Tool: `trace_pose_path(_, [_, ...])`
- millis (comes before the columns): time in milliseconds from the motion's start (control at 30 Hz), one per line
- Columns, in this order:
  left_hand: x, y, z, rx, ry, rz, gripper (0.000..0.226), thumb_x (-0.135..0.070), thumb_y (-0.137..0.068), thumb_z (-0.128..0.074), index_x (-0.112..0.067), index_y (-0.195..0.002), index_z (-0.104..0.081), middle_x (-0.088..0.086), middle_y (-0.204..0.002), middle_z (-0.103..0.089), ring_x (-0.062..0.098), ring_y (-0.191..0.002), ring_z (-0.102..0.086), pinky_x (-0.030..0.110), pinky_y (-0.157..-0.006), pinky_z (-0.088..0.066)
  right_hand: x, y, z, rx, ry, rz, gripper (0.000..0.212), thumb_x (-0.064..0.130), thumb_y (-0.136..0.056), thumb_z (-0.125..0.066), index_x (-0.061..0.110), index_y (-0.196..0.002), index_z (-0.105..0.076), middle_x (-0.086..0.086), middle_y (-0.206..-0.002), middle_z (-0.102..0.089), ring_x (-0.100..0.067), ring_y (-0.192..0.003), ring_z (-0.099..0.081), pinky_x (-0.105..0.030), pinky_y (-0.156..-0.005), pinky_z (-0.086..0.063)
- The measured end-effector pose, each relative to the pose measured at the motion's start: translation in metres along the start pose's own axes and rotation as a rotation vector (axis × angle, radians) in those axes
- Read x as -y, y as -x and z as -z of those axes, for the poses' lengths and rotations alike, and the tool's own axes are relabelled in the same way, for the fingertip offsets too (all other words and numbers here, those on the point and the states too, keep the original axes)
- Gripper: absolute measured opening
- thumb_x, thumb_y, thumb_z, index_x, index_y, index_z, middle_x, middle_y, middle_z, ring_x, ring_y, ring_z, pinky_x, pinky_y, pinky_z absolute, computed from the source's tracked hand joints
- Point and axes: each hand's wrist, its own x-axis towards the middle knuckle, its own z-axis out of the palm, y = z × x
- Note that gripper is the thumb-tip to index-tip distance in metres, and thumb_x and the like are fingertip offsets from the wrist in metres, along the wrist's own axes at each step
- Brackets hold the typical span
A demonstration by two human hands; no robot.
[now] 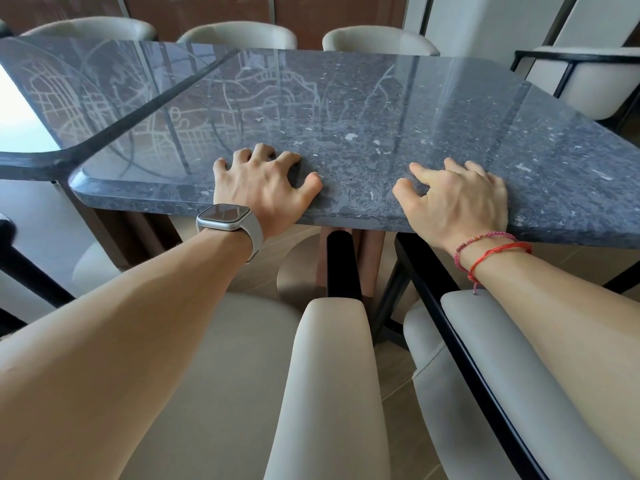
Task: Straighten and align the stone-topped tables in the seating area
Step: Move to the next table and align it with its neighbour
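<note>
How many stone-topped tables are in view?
2. The near table fills the centre and right; the left table lies alongside its left edge. More may be out of frame.

A grey stone-topped table is filling the middle of the frame, its glossy top mirroring pale lines. A second table is sitting at the upper left, its long edge running right alongside the first; whether they are touching is unclear. The left grip and right grip are resting on the near edge, fingers spread and arched, fingertips pressing the top. Below, the tan floor is carrying pale chairs.
</note>
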Motion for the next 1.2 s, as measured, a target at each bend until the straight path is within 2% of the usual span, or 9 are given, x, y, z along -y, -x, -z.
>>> trace_pose_path(400, [0.001,0.001,0.002,0.083,-0.031,-0.018,0.070,-0.081,-0.087,-0.024,-0.042,-0.136,-0.055,-0.002,-0.145,-0.052,0.030,-0.138,-0.041,0.057,-0.112,-0.026,-0.001,0.001,-0.006,-0.048,0.027,0.001,0.068,0.066,-0.083,-0.023,0.042,-0.135,-0.060,-0.015,-0.142,-0.056,-0.036,-0.133,-0.044,-0.054,-0.112,-0.024])
trace_pose_path(533, [0.004,-0.001,0.005,0.163,-0.064,-0.046,0.085,-0.089,-0.079,-0.015,-0.045,-0.145,-0.043,0.000,-0.152,-0.044,0.030,-0.142,-0.033,0.060,-0.114,-0.021,-0.001,0.004,-0.007,-0.092,0.088,-0.024,0.068,0.068,-0.084,-0.028,0.032,-0.128,-0.065,-0.026,-0.132,-0.054,-0.046,-0.125,-0.046,-0.060,-0.111,-0.025])
trace_pose_path(600, [0.004,-0.001,0.007,0.189,-0.083,-0.050,0.089,-0.091,-0.077,-0.011,-0.045,-0.149,-0.037,0.001,-0.155,-0.039,0.030,-0.144,-0.029,0.060,-0.114,-0.019,0.000,0.003,-0.002,-0.033,0.124,-0.046,0.072,0.074,-0.083,-0.026,0.033,-0.129,-0.063,-0.025,-0.125,-0.057,-0.046,-0.120,-0.048,-0.059,-0.108,-0.027])
trace_pose_path(667, [0.003,0.001,0.009,0.198,-0.094,-0.046,0.091,-0.090,-0.076,-0.008,-0.045,-0.151,-0.035,0.000,-0.157,-0.037,0.030,-0.145,-0.027,0.059,-0.115,-0.019,-0.009,0.002,0.007,0.037,0.146,-0.001,0.074,0.077,-0.083,-0.020,0.039,-0.134,-0.058,-0.018,-0.127,-0.059,-0.043,-0.120,-0.049,-0.055,-0.104,-0.031])
trace_pose_path(767, [-0.001,0.004,0.009,0.185,-0.097,-0.023,0.092,-0.089,-0.075,-0.008,-0.044,-0.150,-0.036,-0.001,-0.156,-0.038,0.029,-0.145,-0.028,0.060,-0.114,-0.019,-0.031,0.002,0.012,0.034,0.165,0.090,0.074,0.074,-0.086,-0.012,0.044,-0.138,-0.055,-0.008,-0.139,-0.059,-0.036,-0.129,-0.049,-0.057,-0.110,-0.026])
trace_pose_path(833, [-0.002,0.005,0.008,0.162,-0.122,-0.012,0.091,-0.089,-0.076,-0.007,-0.044,-0.149,-0.038,-0.002,-0.155,-0.040,0.027,-0.146,-0.029,0.065,-0.115,-0.015,-0.035,0.003,0.007,0.011,0.147,0.045,0.071,0.075,-0.087,-0.014,0.046,-0.139,-0.053,-0.008,-0.148,-0.051,-0.040,-0.137,-0.040,-0.064,-0.113,-0.016])
trace_pose_path(900, [-0.003,0.005,0.005,0.137,-0.122,-0.007,0.089,-0.088,-0.077,-0.008,-0.045,-0.148,-0.041,-0.002,-0.154,-0.042,0.027,-0.146,-0.031,0.068,-0.115,-0.011,-0.034,0.002,0.000,-0.007,0.127,-0.004,0.071,0.075,-0.087,-0.015,0.045,-0.139,-0.054,-0.011,-0.153,-0.046,-0.043,-0.139,-0.036,-0.064,-0.113,-0.017])
trace_pose_path(1033, [-0.002,0.005,0.002,0.069,-0.102,-0.004,0.086,-0.086,-0.077,-0.012,-0.045,-0.143,-0.049,-0.002,-0.150,-0.048,0.026,-0.143,-0.036,0.059,-0.113,-0.023,-0.032,0.001,-0.002,-0.072,0.057,0.009,0.070,0.067,-0.085,-0.020,0.040,-0.134,-0.062,-0.013,-0.145,-0.055,-0.041,-0.134,-0.043,-0.062,-0.113,-0.023])
trace_pose_path(1200, [-0.005,0.002,0.004,0.050,-0.101,0.000,0.082,-0.085,-0.078,-0.014,-0.045,-0.139,-0.053,-0.004,-0.147,-0.051,0.025,-0.140,-0.040,0.055,-0.109,-0.027,-0.033,0.000,-0.003,-0.191,-0.012,0.050,0.061,0.054,-0.085,-0.031,0.029,-0.123,-0.072,-0.021,-0.131,-0.064,-0.045,-0.119,-0.054,-0.060,-0.106,-0.034])
